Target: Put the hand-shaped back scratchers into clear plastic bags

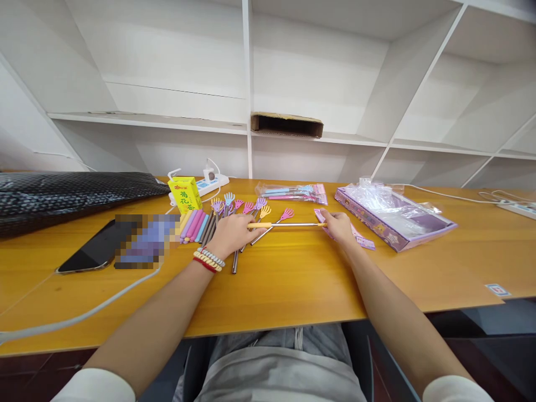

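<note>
A metal rod with a yellow handle (260,225) spans the gap between my hands. My left hand (233,231) is closed round its handle end, and my right hand (338,226) pinches its other end, where a bit of yellow shows. Under and beside my right hand lie purple-pink printed cards (365,242). Around my left hand are several metal rods with small coloured hand-shaped heads, among them a pink one (287,214) and a yellow one (265,211). Left of them lies a pile of coloured handles (196,225).
A yellow drink carton (186,194) stands before a power strip (218,182). Bagged rods (293,192) lie at the back. At right is a purple box (389,240) with clear plastic. A phone (94,245) and white cable (104,304) lie left.
</note>
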A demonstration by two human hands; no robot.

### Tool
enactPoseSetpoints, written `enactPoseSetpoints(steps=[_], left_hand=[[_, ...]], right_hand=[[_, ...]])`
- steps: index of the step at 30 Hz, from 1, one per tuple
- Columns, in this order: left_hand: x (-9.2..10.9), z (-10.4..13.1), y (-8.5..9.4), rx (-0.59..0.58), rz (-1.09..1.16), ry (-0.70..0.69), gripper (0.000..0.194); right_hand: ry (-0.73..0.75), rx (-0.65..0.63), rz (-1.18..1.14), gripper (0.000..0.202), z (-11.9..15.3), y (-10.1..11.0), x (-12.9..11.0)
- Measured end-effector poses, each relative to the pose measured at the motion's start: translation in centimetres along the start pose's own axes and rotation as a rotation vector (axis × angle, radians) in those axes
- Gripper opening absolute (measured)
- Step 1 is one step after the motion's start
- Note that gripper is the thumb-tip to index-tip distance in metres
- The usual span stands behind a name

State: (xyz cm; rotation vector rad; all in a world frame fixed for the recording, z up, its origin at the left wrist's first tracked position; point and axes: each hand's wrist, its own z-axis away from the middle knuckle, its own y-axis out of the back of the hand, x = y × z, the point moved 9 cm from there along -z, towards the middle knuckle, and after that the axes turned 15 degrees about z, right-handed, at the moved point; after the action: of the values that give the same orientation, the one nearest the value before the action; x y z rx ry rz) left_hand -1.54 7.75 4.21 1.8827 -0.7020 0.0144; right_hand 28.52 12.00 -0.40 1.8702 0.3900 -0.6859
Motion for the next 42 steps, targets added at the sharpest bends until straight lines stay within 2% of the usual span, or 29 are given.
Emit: enactPoseSetpoints(steps=[2,5,9,12,18,22,28,35,39,42], left_hand=[[-0.8,-0.1,0.5,0.02,-0.007,0.04,0.053],[-1.6,-0.2,0.8,0.023,-0.01,0.062,0.056],[-0.9,0.0,0.5,-0.035,-0.012,-0.006,0.055],[-0.3,0.1,0.2,-0.062,-0.003,-0.027,0.054],[0.5,0.4,-0.2,-0.055,0.032,-0.03,0.054],[0.6,0.5,-0.1,-0.035,0.021,-0.011,0.055],[0.6,0.5,-1.0,-0.102,-0.037,-0.038,0.058],[1.2,0.6,-1.9,-0.135,0.024,0.016,0.061],[1.8,0.8,-2.2,-0.15,0.086,0.052,0.06],[1.7,0.7,-2.0,-0.136,0.106,0.052,0.057]], right_hand=[[-0.001,-0.027,-0.061,0.053,0.1,-0.1,0.0],[0.033,-0.133,-0.184,0.049,0.4,-0.9,-0.7],[0.036,-0.264,-0.345,0.041,0.8,-2.0,-0.9],[0.025,-0.264,-0.446,0.036,0.6,-2.1,-0.5],[-0.021,-0.156,-0.61,0.031,0.1,-1.4,0.4],[-0.012,-0.203,-0.59,0.03,0.4,-1.6,-0.1],[0.014,-0.312,-0.489,0.032,1.1,-2.2,-0.6],[0.003,-0.426,-0.622,0.033,2.3,-3.5,-2.2],[0.003,-0.447,-0.668,0.032,2.9,-4.2,-2.6],[0.059,-0.419,-0.559,0.032,2.8,-4.2,-2.7]])
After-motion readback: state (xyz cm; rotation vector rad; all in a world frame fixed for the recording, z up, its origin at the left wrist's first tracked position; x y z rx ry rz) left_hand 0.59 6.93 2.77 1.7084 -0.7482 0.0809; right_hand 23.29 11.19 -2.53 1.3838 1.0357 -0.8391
